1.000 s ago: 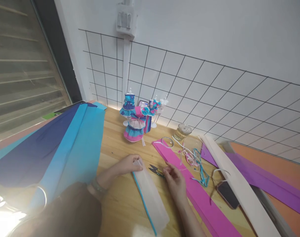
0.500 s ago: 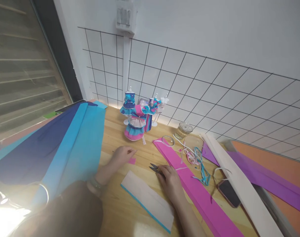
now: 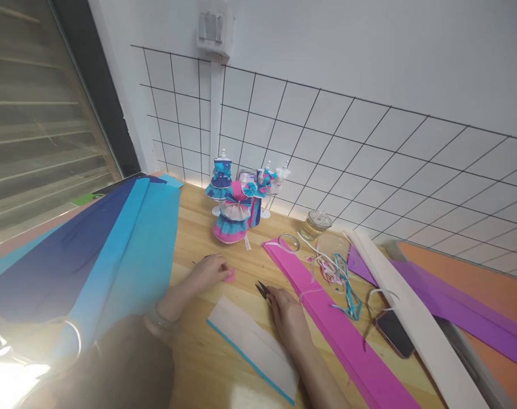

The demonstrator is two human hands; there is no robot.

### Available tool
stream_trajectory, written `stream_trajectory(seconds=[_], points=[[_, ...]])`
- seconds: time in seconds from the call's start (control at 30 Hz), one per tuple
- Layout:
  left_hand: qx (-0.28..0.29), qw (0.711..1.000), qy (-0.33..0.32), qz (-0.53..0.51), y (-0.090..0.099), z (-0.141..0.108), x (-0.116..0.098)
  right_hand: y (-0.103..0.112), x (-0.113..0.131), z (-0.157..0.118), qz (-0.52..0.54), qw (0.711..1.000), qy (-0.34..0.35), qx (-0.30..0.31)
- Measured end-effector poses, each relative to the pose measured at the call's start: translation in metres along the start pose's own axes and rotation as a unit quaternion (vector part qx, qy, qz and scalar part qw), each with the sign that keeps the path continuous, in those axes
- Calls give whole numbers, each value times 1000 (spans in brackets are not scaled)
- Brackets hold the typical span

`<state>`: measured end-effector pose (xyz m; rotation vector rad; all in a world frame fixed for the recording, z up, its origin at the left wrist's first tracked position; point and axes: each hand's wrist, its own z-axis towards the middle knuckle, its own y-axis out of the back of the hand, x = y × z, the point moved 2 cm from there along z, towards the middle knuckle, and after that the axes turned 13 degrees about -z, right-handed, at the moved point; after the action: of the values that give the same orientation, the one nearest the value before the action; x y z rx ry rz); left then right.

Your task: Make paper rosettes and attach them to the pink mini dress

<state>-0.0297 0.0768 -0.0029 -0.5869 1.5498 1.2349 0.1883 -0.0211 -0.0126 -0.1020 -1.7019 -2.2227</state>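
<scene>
A pale-pink, blue-edged rectangular sheet [image 3: 253, 346] lies on the surface [image 3: 250, 264], below the fingers of the left hand [image 3: 209, 271], which seem to pinch a thin pink scrap [image 3: 230, 276]. The right hand's [image 3: 289, 319] fingers hold black pointed snips [image 3: 262, 290]: apparently a pick-up step, calling next for blades kept clear. A folded magenta strip [image 3: 344, 335] hems in their right; ruffled miniature dresses [image 3: 234, 218] stand beyond.

Clear round container [image 3: 316, 225], yellowish inside; left of it stands one ruffled pink-and-blue miniature dress [image 3: 230, 218]; behind it, black wire grid [image 3: 287, 81]; right of it, long purple sheet [image 3: 446, 304]; above it, leftward, white boxy fitting [image 3: 215, 28].
</scene>
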Motion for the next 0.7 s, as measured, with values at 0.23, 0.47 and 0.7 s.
stream_trajectory(seconds=[0.23, 0.47, 0.7], points=[[35, 983, 28, -179, -36, -7, -9, 9, 13, 1, 52, 997, -9, -65], [145, 963, -9, -228, -62, -22, -29, -2, 25, -4, 241, 970, -33, -23], [101, 959, 14, -264, -60, -16, -21, -5, 16, -4, 280, 954, -104, -36]])
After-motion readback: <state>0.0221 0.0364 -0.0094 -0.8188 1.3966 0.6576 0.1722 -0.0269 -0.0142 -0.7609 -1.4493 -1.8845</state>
